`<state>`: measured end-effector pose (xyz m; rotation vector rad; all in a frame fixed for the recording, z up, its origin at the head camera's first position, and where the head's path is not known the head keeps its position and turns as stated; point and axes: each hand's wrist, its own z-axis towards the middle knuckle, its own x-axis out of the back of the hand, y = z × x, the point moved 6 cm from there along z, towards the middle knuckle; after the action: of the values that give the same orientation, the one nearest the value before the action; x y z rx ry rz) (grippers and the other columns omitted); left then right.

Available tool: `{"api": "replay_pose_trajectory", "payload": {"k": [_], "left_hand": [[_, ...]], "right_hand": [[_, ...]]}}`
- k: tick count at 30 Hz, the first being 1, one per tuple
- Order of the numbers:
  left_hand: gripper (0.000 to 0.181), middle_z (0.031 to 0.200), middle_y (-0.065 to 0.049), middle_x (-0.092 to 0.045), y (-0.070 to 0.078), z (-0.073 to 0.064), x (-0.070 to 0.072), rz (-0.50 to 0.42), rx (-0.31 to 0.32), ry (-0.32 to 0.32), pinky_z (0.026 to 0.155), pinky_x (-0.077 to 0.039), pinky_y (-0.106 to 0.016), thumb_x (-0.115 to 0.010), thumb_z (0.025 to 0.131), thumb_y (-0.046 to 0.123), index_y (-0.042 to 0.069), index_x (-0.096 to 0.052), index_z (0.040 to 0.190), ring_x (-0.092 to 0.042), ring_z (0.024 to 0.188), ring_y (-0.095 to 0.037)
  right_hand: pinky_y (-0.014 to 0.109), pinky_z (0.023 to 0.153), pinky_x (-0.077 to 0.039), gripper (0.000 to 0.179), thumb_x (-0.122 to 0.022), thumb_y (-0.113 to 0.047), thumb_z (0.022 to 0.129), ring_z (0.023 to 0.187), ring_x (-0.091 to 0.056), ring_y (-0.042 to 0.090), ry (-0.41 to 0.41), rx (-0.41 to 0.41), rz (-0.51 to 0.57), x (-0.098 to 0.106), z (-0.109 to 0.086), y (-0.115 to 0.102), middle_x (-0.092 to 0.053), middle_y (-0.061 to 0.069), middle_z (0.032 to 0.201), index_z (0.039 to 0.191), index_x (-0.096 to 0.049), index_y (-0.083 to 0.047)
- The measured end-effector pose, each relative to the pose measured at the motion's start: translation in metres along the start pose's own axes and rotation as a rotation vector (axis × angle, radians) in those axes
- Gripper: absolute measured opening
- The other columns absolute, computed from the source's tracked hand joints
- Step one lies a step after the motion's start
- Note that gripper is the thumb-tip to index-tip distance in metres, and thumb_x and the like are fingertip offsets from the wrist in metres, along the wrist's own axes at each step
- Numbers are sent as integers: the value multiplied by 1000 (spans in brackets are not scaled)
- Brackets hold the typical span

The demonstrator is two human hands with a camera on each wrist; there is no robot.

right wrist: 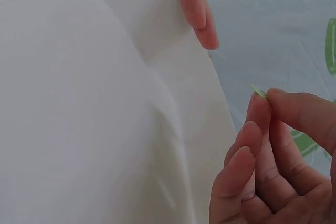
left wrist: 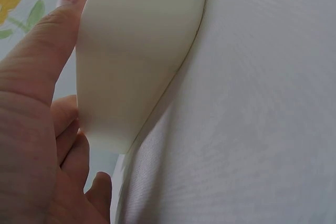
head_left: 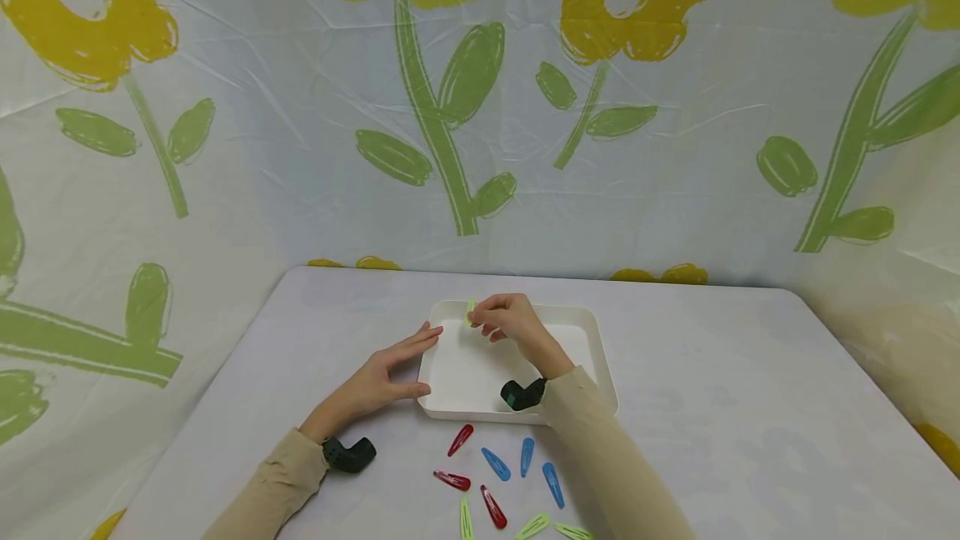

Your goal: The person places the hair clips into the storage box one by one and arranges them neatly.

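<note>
The right hand [head_left: 512, 319] pinches a green snap hair clip [head_left: 470, 312] near the 11 o'clock corner of the white tray [head_left: 467, 372]. The left hand [head_left: 378, 377], fingers loose, touches its 9 o'clock side. A weak pinch could drop the clip outside.

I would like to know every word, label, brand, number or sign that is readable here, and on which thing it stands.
None can be read in any view.
Tray: no lettering visible.
Clips, also the green clip in the right hand: too small to tell.
Black wrist cameras: any marks are too small to read.
Backdrop: only flowers and leaves, no writing visible.
</note>
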<state>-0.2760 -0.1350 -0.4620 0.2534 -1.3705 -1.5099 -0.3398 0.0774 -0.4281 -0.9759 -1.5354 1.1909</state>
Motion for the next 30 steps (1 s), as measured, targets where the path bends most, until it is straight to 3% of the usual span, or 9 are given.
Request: {"api": "replay_pose_trajectory", "payload": {"k": [18,25,30], "left_hand": [[74,159,-7,-35,-1,2,1,4,-5,-2,114,-15,-14,-79,85,11,1,-43,149,-14,151,-31],[74,158,-14,-34,-1,3,2,4,-33,-2,114,-14,-15,-79,84,6,-2,-42,148,-14,149,-38],[74,159,-10,-34,-1,3,4,17,-26,-11,115,-15,-15,-78,86,11,0,-42,149,-14,150,-33]], "right_hand": [[23,52,-47,12,-73,-8,87,56,-56,14,-26,-55,-38,-7,3,11,-71,6,75,87,-72,4],[22,48,-46,11,-75,-6,84,51,-55,12,-35,-67,-58,-10,8,20,-66,4,66,84,-71,4],[22,48,-46,10,-76,-6,84,49,-56,12,-37,-82,-71,-10,8,21,-66,5,65,84,-72,3]]}}
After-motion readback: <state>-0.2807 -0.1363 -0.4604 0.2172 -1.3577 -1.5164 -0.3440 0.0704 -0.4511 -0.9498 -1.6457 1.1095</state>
